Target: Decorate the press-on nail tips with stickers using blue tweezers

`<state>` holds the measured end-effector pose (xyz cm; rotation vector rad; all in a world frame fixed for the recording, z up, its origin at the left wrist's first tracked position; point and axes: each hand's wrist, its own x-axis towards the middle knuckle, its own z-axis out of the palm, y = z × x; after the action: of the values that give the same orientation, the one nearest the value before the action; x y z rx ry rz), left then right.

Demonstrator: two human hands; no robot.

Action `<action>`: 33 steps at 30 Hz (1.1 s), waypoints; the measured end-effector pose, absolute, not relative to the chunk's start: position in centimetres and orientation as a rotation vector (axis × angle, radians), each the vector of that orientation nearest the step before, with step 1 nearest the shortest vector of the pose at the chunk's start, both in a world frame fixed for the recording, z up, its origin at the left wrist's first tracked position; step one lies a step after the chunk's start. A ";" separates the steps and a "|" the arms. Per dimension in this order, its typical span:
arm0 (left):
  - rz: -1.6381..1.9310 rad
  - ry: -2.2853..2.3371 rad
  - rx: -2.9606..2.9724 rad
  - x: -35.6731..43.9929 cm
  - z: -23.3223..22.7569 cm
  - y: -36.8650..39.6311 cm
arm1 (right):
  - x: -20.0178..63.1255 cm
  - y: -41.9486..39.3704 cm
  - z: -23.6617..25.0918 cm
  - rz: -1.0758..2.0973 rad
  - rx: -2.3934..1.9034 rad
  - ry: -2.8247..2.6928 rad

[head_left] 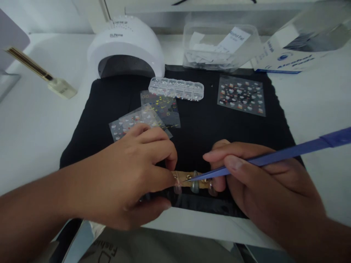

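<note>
Pinched in my right hand [260,171] is a pair of blue-purple tweezers [287,150], its fine tip pointing left. That tip lies over a tan strip [202,179], close to a clear pinkish false nail [178,187]. A grey-green false nail [195,182] sits mid-strip, and another pinkish nail [212,188] is beside my right fingertips. My left hand [137,168] has curled fingers at the strip's left end, gripping it and hiding that end from view. Small gold-coloured round pieces show on the strip between the nails.
A black mat [197,142] covers the white table's middle. On it lie sticker sheets [241,95] and a clear compartment case [176,88]. Behind stand a white nail lamp [126,44], a clear plastic tub [222,47] and an alcohol pad box [290,58]. A brush [41,73] lies left.
</note>
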<state>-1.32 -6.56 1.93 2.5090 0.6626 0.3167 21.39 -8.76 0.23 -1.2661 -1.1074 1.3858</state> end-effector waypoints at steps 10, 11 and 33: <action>0.365 0.688 2.512 -1.6 2.1 -6.6 | 21.5 -8.8 -0.1 1.360 -1.293 -1.143; 0.391 0.711 2.513 -1.6 2.1 -6.6 | 21.5 -8.7 -0.1 1.351 -1.296 -1.147; 0.435 0.885 2.566 0.2 0.6 -7.8 | 21.5 -8.6 -0.3 1.365 -1.254 -1.176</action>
<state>0.15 -7.79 0.62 2.5655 0.8852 0.4351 21.50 -8.62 -0.31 -1.2540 -1.1755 1.3653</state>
